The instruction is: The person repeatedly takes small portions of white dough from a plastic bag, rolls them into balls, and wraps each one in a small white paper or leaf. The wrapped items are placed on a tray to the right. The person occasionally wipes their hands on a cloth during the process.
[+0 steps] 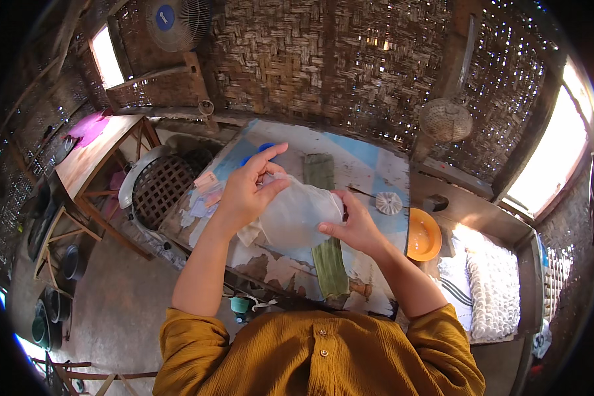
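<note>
Between my hands is a thin, whitish, see-through sheet or bag point(297, 218); whether it is plastic or fabric I cannot tell. My left hand point(250, 190) pinches its upper left edge between thumb and fingers, with the index finger raised. My right hand point(354, 222) grips its right edge, thumb in front and fingers partly hidden behind. Below lies a long green strip, perhaps a leaf point(330, 270), across the worn table point(371, 277). A small piece of pale cloth point(249, 233) lies by my left wrist. Behind my left hand, blue objects point(266, 147) are partly hidden.
A round pleated white piece point(389, 203) lies at the table's right, near an orange plastic basin point(424, 234). Banknotes point(206, 182) lie at the left edge. White ruffled material point(495, 292) fills the right side. A chair point(161, 190) stands left, below a fan point(178, 22).
</note>
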The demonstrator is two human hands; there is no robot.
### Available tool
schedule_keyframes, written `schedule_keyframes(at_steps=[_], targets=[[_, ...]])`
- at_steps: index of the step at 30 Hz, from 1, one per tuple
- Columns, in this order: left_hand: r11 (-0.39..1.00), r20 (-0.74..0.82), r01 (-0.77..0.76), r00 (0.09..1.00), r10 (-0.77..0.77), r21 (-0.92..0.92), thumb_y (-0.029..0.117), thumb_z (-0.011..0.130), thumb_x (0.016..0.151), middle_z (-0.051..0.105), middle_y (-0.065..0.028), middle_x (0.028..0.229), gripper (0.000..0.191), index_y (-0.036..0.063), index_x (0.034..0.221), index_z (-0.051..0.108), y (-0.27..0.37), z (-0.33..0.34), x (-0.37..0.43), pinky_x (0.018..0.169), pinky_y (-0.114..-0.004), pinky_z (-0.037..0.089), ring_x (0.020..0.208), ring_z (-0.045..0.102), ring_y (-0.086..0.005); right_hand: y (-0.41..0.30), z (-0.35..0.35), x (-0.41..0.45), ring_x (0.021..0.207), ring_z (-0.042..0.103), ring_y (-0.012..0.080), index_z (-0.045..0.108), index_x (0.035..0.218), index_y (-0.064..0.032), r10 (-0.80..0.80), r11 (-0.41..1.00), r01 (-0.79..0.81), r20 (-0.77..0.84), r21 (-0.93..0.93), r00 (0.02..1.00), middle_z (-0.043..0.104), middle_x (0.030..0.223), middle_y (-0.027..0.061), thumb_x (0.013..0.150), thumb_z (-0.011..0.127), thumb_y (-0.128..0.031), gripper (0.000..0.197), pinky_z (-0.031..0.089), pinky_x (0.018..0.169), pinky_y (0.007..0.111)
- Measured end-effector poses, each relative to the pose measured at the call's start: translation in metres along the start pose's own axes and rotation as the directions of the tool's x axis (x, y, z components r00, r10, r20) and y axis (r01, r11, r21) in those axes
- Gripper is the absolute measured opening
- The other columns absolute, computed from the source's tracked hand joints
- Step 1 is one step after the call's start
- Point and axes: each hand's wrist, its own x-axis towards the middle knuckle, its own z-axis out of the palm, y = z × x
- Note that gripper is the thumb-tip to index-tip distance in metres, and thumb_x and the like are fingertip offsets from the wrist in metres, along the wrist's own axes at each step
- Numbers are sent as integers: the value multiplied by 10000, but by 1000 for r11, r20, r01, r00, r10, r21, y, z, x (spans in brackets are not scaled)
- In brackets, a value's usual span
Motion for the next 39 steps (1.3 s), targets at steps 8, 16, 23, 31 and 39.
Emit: schedule_keyframes(at_steps=[8,16,23,31,39], targets=[[905,-565,-160,735,375,393,69,663,797,618,-75,960,383,20,1157,543,-26,41,-43,695,-277,460,796,572,-172,-13,-16,-2,927,585,159,566,1105,23,95,921,-122,89,371,991,581,1107,99,766,699,-116,390,477,777,284],[738,542,-599,750,380,311,320,601,846,592,-106,1093,387,46,1117,567,-57,113,-139,918,-416,429,1050,558,-261,-4,-49,-6,837,594,107,626,1036,3,263,834,-377,310,403,914,655,887,37,764,706,-155,325,483,731,274],[736,465,-565,801,378,374,270,676,792,627,-66,1044,302,54,998,630,-50,96,-150,803,-331,499,927,618,-206,17,5,-23,798,584,370,613,866,5,146,959,-28,409,-281,901,620,802,177,729,706,-303,349,463,704,409],[778,392,-544,821,415,315,244,688,785,639,-40,1070,232,78,944,655,-57,98,-146,783,-287,494,899,631,-161,32,10,-25,884,533,347,566,889,-11,-102,846,274,366,-457,925,570,888,153,682,702,-464,516,433,797,425],[878,402,-433,855,327,206,237,716,746,666,-46,997,241,76,917,666,-59,99,-136,745,-282,507,891,641,-167,27,11,-13,919,561,264,582,914,-39,-16,713,324,447,-622,894,607,864,99,661,646,-579,601,414,804,388]])
